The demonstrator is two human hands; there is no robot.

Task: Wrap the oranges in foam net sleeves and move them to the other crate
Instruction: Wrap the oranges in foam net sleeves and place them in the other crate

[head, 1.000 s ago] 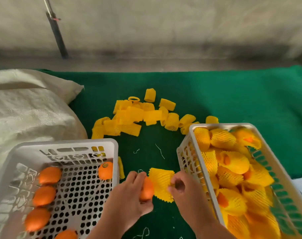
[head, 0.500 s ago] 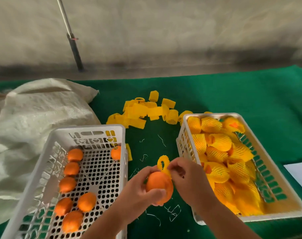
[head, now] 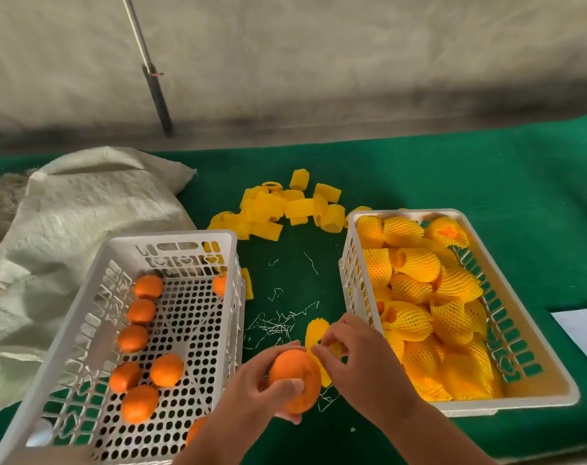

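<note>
My left hand (head: 258, 384) grips a bare orange (head: 293, 374) between the two crates, low in the view. My right hand (head: 359, 360) pinches a yellow foam net sleeve (head: 315, 333) right beside the orange, its mouth against the fruit. The left white crate (head: 84, 337) holds several bare oranges (head: 141, 402). The right white crate (head: 533, 367) is filled with several oranges wrapped in yellow sleeves (head: 416, 263).
A pile of loose yellow sleeves (head: 278, 208) lies on the green cloth (head: 453, 176) behind the crates. A pale woven sack (head: 70, 216) sits at the left. Foam shreds (head: 275, 325) litter the gap. A white sheet (head: 584, 330) lies at the right edge.
The camera has tilted and pulled back, showing more of both crates. My hands brought the orange and sleeve together; the sleeve went from flat beside the orange to bunched at its side.
</note>
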